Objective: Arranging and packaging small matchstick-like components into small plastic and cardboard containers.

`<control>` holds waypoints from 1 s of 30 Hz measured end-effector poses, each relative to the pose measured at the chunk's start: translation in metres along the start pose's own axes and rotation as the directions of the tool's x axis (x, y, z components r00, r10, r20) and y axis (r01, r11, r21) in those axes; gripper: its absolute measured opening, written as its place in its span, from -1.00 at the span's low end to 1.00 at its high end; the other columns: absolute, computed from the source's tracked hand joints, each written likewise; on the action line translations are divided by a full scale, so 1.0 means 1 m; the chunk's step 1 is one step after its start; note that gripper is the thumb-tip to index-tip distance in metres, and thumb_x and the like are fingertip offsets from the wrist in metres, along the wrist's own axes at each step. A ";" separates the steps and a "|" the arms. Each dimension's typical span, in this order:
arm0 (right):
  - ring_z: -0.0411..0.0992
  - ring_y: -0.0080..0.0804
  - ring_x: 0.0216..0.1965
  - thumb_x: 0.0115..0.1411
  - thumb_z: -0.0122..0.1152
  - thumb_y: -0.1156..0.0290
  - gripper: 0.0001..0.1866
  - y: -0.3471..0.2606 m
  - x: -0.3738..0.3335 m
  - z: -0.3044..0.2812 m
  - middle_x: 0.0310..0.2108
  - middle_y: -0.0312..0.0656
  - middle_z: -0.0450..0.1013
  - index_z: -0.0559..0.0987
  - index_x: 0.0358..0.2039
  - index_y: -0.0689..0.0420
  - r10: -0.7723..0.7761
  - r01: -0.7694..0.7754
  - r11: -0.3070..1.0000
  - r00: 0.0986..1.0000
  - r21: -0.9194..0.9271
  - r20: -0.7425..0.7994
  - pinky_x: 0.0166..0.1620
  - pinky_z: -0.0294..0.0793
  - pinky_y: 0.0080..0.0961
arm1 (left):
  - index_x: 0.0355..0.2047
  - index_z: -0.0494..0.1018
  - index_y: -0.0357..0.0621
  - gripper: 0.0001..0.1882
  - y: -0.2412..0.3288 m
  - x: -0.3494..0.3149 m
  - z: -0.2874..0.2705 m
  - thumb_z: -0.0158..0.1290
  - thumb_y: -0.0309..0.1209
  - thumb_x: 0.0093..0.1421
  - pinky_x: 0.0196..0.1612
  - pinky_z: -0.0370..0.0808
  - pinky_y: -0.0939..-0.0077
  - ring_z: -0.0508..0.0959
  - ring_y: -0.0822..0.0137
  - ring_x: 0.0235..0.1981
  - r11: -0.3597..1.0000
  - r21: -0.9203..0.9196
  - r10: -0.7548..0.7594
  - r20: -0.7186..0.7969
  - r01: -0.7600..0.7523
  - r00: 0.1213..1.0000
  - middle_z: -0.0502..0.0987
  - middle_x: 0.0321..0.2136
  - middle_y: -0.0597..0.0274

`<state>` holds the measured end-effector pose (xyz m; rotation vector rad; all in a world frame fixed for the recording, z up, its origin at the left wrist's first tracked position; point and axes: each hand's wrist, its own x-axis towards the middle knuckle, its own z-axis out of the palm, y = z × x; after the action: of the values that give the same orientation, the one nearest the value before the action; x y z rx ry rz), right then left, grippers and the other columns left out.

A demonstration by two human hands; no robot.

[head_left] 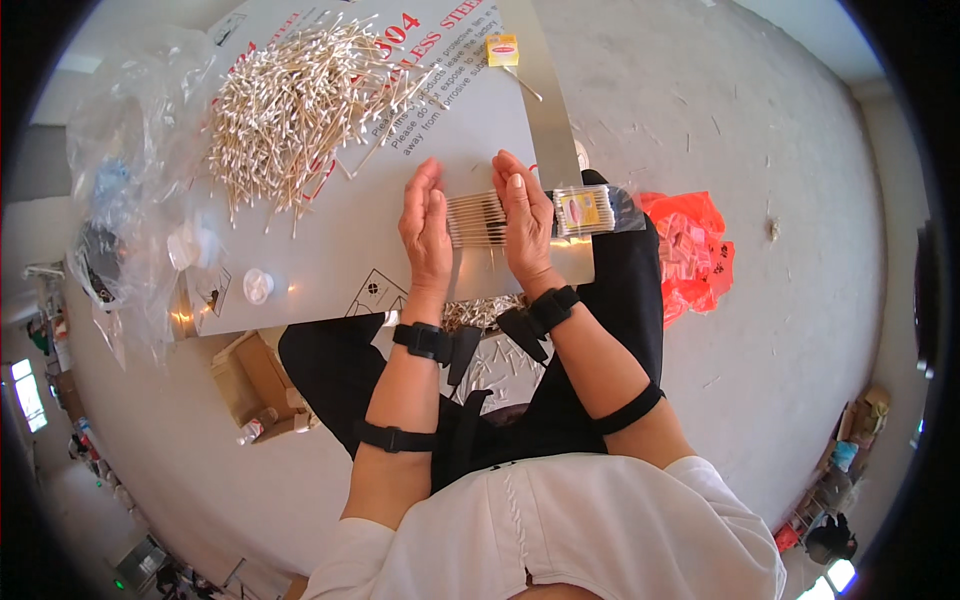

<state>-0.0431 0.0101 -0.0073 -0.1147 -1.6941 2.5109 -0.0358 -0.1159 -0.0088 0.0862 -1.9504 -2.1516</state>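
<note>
A flat row of cotton swabs (474, 222) lies crosswise over the shiny metal tabletop (440, 130). My left hand (428, 228) stands on edge at its left end, fingers stretched and palm turned inward. Facing it at the right end is my right hand (527, 225), with fingers also straight and partly hiding the swabs. Whether both palms press on the swab ends, I cannot tell. Just right of my right hand, a clear plastic packet (583, 210) with a yellow label and swabs inside sticks out past the table edge.
A large heap of loose swabs (290, 110) covers the upper left tabletop. A small yellow box (502, 50) sits at the far right. Clear plastic bags (130, 170) hang at the left edge by a white tub (258, 287). Below are a cardboard box (265, 375) and a red bag (688, 250).
</note>
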 end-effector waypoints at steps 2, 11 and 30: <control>0.26 -0.29 0.25 0.46 -0.15 0.21 -0.49 -0.003 0.001 -0.008 0.19 0.00 0.30 0.32 0.20 0.38 0.052 -0.053 0.997 0.998 0.064 0.019 0.32 0.22 -0.39 | 0.23 0.26 -0.29 -0.49 0.011 -0.002 -0.008 -0.04 -0.28 0.35 0.33 0.18 0.25 0.30 0.15 0.25 0.976 0.199 0.061 0.122 -0.085 0.991 0.31 0.22 0.02; 0.34 -0.30 0.19 0.45 -0.12 0.20 -0.50 -0.012 -0.001 -0.013 0.12 -0.03 0.37 0.36 0.16 0.40 0.098 -0.095 0.995 0.992 -0.034 0.084 0.27 0.31 -0.42 | 0.23 0.26 -0.19 -0.33 0.015 -0.013 -0.022 0.19 -0.48 0.07 0.33 0.19 0.22 0.29 0.03 0.26 0.764 0.573 0.060 0.394 -0.296 0.917 0.33 0.20 0.03; 0.29 -0.37 0.22 0.45 -0.11 0.22 -0.55 0.001 -0.001 -0.006 0.17 -0.09 0.35 0.41 0.16 0.30 -0.085 0.091 0.974 0.996 -0.210 0.041 0.30 0.22 -0.47 | 0.32 0.11 -0.26 -0.41 0.012 -0.017 0.000 -0.08 -0.26 0.37 0.38 0.04 0.23 0.18 0.12 0.33 0.993 0.117 0.013 -0.008 -0.012 1.000 0.19 0.31 -0.01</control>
<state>-0.0412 0.0151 -0.0104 -0.0161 -1.9300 2.2765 -0.0177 -0.1135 0.0014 0.1038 -2.0653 -2.0250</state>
